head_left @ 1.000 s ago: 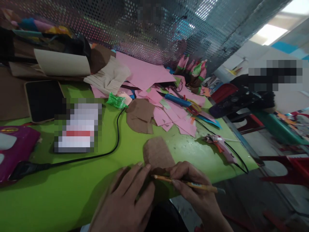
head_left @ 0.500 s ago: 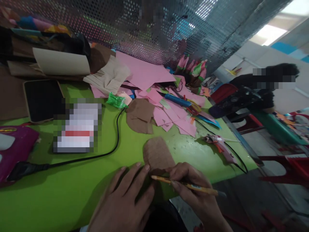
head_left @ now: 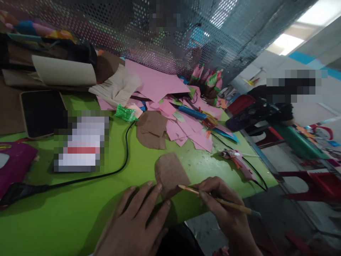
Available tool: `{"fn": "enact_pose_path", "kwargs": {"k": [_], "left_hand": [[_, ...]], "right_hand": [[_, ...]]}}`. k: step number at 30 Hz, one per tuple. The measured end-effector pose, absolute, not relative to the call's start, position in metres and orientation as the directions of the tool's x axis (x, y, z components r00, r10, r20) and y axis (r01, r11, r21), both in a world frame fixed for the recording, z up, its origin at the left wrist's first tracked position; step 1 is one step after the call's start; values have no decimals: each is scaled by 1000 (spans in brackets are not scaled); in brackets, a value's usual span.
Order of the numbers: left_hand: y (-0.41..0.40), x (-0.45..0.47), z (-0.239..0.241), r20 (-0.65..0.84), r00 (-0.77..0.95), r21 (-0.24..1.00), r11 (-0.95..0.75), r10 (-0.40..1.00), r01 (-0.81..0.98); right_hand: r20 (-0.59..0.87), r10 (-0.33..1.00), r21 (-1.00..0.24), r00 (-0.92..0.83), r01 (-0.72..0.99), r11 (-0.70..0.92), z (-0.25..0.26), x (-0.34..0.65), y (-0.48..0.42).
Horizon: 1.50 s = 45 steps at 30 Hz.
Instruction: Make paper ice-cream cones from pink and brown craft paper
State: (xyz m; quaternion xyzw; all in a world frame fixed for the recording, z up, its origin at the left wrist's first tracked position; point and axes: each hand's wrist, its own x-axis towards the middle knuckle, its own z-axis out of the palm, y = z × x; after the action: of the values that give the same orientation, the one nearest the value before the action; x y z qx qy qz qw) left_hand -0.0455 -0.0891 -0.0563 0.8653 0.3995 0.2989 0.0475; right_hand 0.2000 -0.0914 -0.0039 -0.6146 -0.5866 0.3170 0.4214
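Observation:
A brown paper piece (head_left: 170, 172) with a rounded top lies near the front edge of the green table (head_left: 80, 206). My left hand (head_left: 138, 220) lies flat on the table, its fingertips pressing the piece's lower left edge. My right hand (head_left: 223, 209) pinches a yellow pencil (head_left: 215, 200), whose tip rests on the piece's lower right edge.
Pink paper scraps (head_left: 186, 126) and more brown pieces (head_left: 150, 129) lie behind. A black cable (head_left: 117, 167) runs left. A glue gun (head_left: 237, 161) sits near the right table edge, a dark tablet (head_left: 41, 112) at far left. A perforated metal screen (head_left: 160, 32) backs the table.
The pencil tip has moved from the piece's lower left to its lower right edge, and my right hand has shifted right. The left hand has stayed in place.

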Motion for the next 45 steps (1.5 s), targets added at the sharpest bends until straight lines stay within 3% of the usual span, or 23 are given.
{"fn": "enact_pose_path", "kwargs": {"k": [8, 14, 26, 29, 32, 39, 42, 45], "left_hand": [[-87, -47, -59, 496, 527, 259, -697, 690, 669], [-79, -54, -54, 499, 645, 82, -772, 579, 630], [-80, -51, -61, 529, 611, 59, -743, 589, 666], [-80, -51, -59, 559, 591, 69, -743, 581, 665], [-79, -51, -59, 592, 560, 86, -736, 579, 671], [-84, -43, -66, 613, 437, 217, -672, 658, 708], [-82, -42, -65, 629, 473, 167, -701, 617, 693], [-79, -43, -64, 664, 493, 126, -735, 562, 667]], "right_hand": [[149, 973, -872, 177, 487, 45, -9, 221, -91], [150, 966, -868, 209, 495, 27, -15, 228, -92], [299, 923, -884, 241, 435, 172, -8, 223, -77], [308, 936, -799, 172, 581, 156, -3, 217, -67], [313, 948, -626, 63, 764, 156, 2, 214, -56], [321, 879, -235, -353, 869, 435, 10, 211, -19], [273, 876, -184, -397, 873, 453, 12, 204, 0], [232, 885, -223, -403, 864, 452, 12, 199, 12]]}}
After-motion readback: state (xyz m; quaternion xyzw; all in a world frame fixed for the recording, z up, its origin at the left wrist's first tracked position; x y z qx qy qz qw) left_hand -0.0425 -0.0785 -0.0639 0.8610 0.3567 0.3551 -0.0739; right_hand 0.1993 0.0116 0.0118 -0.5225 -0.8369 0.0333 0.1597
